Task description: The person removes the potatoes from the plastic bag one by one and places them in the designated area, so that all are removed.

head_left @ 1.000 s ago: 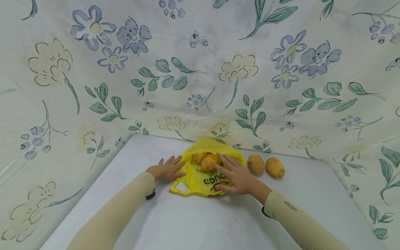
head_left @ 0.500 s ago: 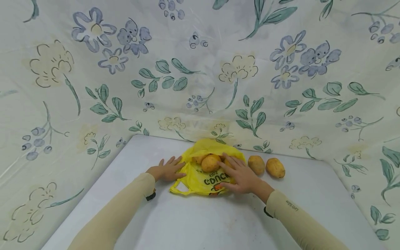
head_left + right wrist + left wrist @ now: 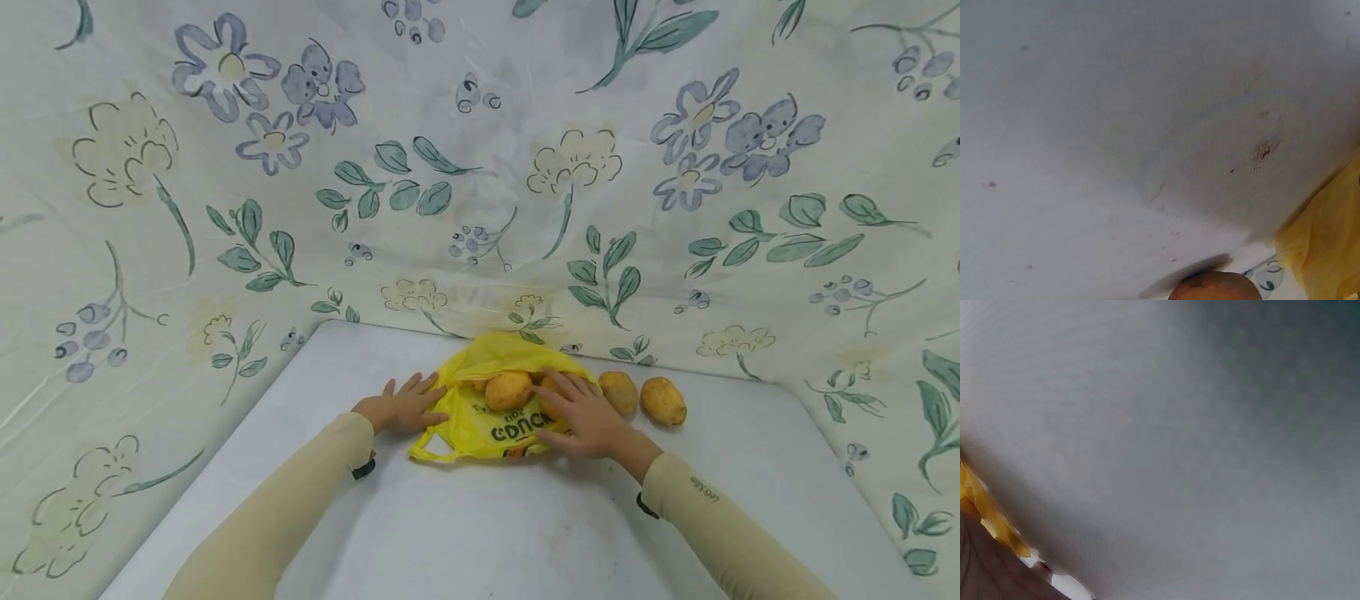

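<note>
A yellow plastic bag (image 3: 468, 429) with dark print lies on the table, its mouth gaping. One potato (image 3: 508, 391) shows plainly in the opening, and others behind it are partly hidden. My left hand (image 3: 405, 406) rests flat with spread fingers at the bag's left edge. Over the right part of the bag my right hand (image 3: 585, 421) lies with extended fingers, partly covering another potato (image 3: 550, 400). Just beyond that hand are two loose potatoes, a nearer one (image 3: 619, 392) and a farther one (image 3: 663, 401). The right wrist view catches a bit of the bag (image 3: 1329, 237).
The white table (image 3: 465, 533) carries small dirt specks in front of the bag. A floral-patterned curtain (image 3: 480, 208) hangs behind the table's back edge and along both sides.
My right hand has shifted slightly to the right, and the bag's front right edge has drawn back with it. The potato in the opening sits slightly farther right. My left hand stays put.
</note>
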The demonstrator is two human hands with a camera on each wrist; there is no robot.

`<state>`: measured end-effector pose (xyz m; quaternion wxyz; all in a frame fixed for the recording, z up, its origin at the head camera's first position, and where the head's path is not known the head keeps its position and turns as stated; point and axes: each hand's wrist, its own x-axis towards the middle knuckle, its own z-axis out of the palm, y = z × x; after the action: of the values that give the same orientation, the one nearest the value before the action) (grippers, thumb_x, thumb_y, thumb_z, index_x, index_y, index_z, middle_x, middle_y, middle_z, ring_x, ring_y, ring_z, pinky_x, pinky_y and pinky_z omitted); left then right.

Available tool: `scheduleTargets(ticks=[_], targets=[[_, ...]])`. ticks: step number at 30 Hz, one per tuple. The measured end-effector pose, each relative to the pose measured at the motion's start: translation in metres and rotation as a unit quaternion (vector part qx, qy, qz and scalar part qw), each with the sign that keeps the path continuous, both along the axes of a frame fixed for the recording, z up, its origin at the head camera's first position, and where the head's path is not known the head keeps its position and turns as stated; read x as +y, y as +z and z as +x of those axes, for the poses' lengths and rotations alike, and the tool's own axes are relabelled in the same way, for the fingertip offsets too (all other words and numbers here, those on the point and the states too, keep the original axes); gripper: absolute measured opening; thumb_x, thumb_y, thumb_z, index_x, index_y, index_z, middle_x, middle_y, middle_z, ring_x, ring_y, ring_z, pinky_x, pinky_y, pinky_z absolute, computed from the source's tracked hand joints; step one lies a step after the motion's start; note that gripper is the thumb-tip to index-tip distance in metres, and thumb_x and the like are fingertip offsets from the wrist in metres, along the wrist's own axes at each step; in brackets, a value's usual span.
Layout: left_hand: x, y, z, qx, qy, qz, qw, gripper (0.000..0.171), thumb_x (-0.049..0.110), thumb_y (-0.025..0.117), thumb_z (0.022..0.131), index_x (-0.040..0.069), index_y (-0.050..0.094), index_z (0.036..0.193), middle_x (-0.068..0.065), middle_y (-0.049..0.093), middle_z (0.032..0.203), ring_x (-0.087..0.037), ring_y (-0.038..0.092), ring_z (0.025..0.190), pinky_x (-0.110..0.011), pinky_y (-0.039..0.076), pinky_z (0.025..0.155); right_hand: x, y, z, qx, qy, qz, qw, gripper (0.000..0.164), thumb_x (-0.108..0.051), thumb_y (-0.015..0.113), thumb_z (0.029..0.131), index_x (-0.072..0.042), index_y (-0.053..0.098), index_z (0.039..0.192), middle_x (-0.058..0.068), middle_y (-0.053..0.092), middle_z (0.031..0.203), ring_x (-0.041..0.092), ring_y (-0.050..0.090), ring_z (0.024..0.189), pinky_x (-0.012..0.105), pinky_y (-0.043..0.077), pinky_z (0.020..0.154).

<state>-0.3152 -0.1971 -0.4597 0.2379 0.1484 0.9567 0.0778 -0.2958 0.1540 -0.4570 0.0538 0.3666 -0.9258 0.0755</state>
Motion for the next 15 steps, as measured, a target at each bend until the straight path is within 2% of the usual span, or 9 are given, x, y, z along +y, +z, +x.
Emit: scheduleTargets(ticks=[8, 15], targets=[[0.0001, -0.0007, 0.001, -0.002, 0.001, 0.005, 1.0, 0.074, 0.063, 0.039, 0.099, 0.022, 0.024, 0.158, -0.007, 0.004, 0.168, -0.036, 0.001, 0.154, -0.066, -0.003, 0.119, -0.0003, 0.0006, -0.0031, -0.043, -0.036, -0.017, 0.998, 0.07, -0.063, 0.049, 0.094, -0.026, 0.037, 0.153, 0.013, 0.027, 0.161, 0.039, 0.03, 0.146, 0.069, 0.027, 0.111], [-0.0009, 0.0002, 0.0014, 0.003, -0.006, 0.005, 1.0, 0.075, 0.064, 0.038, 0.099, 0.024, 0.021, 0.159, -0.008, 0.004, 0.168, -0.036, 0.001, 0.154, -0.067, -0.002, 0.118, 0.0035, 0.0019, -0.0079, -0.071, -0.068, -0.037, 0.994, 0.072, -0.064, 0.049, 0.094, -0.022, 0.04, 0.151, 0.017, 0.032, 0.157, 0.041, 0.035, 0.142, 0.064, 0.03, 0.113]])
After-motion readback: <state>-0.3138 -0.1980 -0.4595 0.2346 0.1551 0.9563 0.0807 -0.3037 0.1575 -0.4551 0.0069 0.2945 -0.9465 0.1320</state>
